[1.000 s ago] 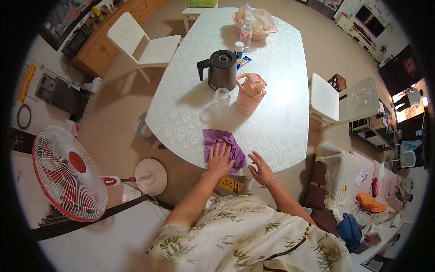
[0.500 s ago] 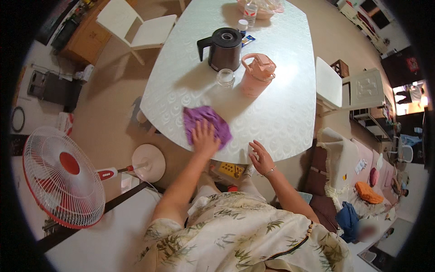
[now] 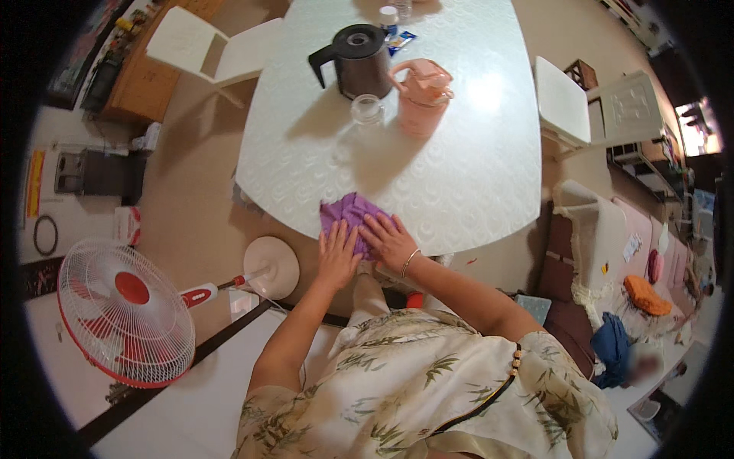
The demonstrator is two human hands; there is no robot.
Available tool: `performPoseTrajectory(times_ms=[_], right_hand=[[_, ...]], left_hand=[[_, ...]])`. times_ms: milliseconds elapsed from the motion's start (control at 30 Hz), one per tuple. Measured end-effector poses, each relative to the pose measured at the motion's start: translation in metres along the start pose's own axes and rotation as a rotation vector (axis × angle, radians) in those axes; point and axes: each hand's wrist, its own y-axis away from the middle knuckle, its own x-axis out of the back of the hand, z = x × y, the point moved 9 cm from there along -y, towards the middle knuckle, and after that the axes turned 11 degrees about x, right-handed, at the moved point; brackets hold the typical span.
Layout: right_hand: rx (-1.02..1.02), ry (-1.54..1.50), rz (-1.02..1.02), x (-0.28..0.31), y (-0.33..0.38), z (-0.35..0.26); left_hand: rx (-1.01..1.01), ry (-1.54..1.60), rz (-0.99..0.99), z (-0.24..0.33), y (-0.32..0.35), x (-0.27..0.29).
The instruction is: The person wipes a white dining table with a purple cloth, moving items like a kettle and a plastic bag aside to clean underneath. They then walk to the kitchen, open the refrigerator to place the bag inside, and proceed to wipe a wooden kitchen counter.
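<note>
A crumpled purple cloth [image 3: 350,208] lies at the near edge of the pale patterned table [image 3: 466,206]. Flat on its left part rests my left hand [image 3: 337,256], fingers stretched out and slightly apart. My right hand [image 3: 388,242], with a bracelet at the wrist, presses on the cloth's right side, fingers extended. The two hands are close beside each other. Farther up the table stand a clear glass jar [image 3: 368,112], a dark kettle [image 3: 362,65] with a black handle, and a pink water bottle [image 3: 423,103].
Behind the kettle are a small white-capped bottle [image 3: 389,21] and a blue packet [image 3: 401,42]. A red-and-white standing fan [image 3: 130,314] is at my left. White chairs [image 3: 564,103] flank the table, and a covered sofa [image 3: 589,237] stands at the right.
My right hand has moved left from beside the table edge onto the cloth. The cloth is more bunched under both hands. The view has shifted, so the table items appear higher.
</note>
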Motion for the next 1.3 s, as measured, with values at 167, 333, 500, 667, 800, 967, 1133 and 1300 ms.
performPoseTrajectory(times_ms=[167, 333, 500, 667, 800, 967, 1133, 1300], right_hand=[[0.049, 0.078, 0.154, -0.003, 0.043, -0.001], [-0.125, 0.211, 0.191, 0.007, 0.095, 0.032], [-0.369, 0.355, 0.191, 0.017, 0.182, 0.086], [-0.502, 0.366, 0.266, 0.049, 0.249, 0.151], [-0.494, 0.249, 0.270, 0.052, 0.257, 0.174], [-0.485, 0.170, 0.236, 0.054, 0.248, 0.171], [-0.441, 0.249, 0.172, 0.074, 0.262, 0.190], [-0.483, 0.241, 0.104, 0.078, 0.277, 0.217]], left_hand=[[-0.084, -0.120, -0.039, 0.024, 0.013, -0.015], [-0.256, -0.191, -0.120, 0.080, -0.014, -0.028], [-0.451, -0.196, -0.224, 0.184, -0.031, -0.038], [-0.491, -0.174, -0.173, 0.280, -0.058, -0.063], [-0.476, -0.180, -0.178, 0.311, -0.076, -0.068], [-0.442, -0.223, -0.214, 0.311, -0.076, -0.064], [-0.400, -0.158, -0.221, 0.328, -0.081, -0.063], [-0.357, -0.100, -0.110, 0.349, -0.097, -0.072]])
